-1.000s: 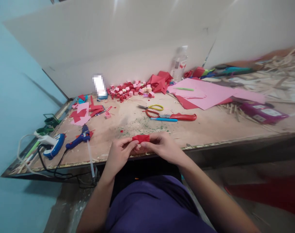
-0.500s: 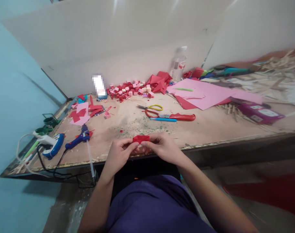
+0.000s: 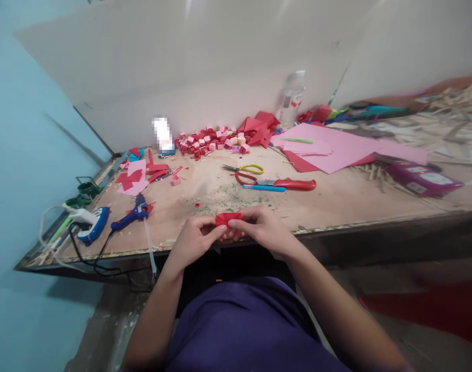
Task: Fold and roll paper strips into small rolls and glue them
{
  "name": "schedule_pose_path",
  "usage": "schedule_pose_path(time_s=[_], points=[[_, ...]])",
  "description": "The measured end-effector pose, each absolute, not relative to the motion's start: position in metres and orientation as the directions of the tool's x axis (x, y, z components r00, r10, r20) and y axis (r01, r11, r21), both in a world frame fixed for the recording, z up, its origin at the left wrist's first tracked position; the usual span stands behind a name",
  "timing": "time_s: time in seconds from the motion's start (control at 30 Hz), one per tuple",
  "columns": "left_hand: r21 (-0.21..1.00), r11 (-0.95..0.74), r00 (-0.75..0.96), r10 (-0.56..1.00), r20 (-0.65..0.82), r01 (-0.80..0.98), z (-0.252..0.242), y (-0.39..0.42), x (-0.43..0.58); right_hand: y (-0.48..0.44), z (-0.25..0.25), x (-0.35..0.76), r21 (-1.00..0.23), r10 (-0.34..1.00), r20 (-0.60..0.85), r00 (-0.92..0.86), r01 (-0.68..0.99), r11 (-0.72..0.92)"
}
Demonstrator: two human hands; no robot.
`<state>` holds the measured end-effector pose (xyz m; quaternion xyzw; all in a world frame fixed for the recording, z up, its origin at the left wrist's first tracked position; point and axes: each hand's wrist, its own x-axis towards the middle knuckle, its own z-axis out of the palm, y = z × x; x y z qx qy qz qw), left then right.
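Between my two hands, at the front edge of the workbench, is a small creased piece of red folded paper (image 3: 228, 219). My left hand (image 3: 195, 236) pinches its left end, thumb on the near face. At its right end my right hand (image 3: 264, 228) grips it the same way, the thumb near the paper's middle. The fingers behind the paper are partly hidden. Just beyond lie a blue pen (image 3: 264, 188), red-handled scissors (image 3: 293, 184) and small yellow-handled scissors (image 3: 251, 169). A tiny red scrap (image 3: 197, 205) rests to the left of the pen.
A blue glue gun (image 3: 131, 214) and a power strip (image 3: 94, 227) with cables lie at left. Small red and pink paper cubes (image 3: 208, 140) are heaped at the back, near a plastic bottle (image 3: 292, 101). Pink sheets (image 3: 332, 147) and a purple packet (image 3: 424, 179) are on the right.
The whole view has shifted slightly, so the bench appears a little further right. Both hands still hold the red paper, with almost the same grip.
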<state>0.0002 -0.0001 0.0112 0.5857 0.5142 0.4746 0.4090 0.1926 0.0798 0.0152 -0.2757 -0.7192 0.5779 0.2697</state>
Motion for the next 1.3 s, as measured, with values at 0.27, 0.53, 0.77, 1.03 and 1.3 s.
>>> schedule_pose_path(time_s=[0.27, 0.53, 0.77, 1.03, 1.3], points=[[0.970, -0.101, -0.007, 0.994, 0.105, 0.223, 0.0089, 0.0044, 0.0011, 0.0793, 0.0175, 0.1917, -0.973, 0.725, 0.091, -0.683, 0.095, 0.211], [0.982, -0.077, -0.036, 0.996, 0.084, 0.170, 0.0047, 0.0038, 0.0018, 0.0808, 0.0159, 0.1908, -0.966, 0.687, 0.116, -0.717, 0.080, 0.247], [0.983, -0.085, -0.025, 0.996, 0.090, 0.162, 0.0067, 0.0017, 0.0029, 0.0782, 0.0179, 0.1910, -0.981, 0.706, 0.099, -0.702, 0.048, 0.186], [0.976, -0.131, -0.155, 0.975, 0.158, 0.174, 0.0081, 0.0017, -0.0023, 0.0816, 0.0166, 0.1946, -0.959, 0.737, 0.107, -0.667, 0.125, 0.253], [0.974, -0.201, -0.239, 0.946, 0.220, 0.100, 0.0073, -0.0003, 0.0010, 0.0784, 0.0193, 0.1941, -0.979, 0.803, 0.071, -0.591, 0.114, 0.170]])
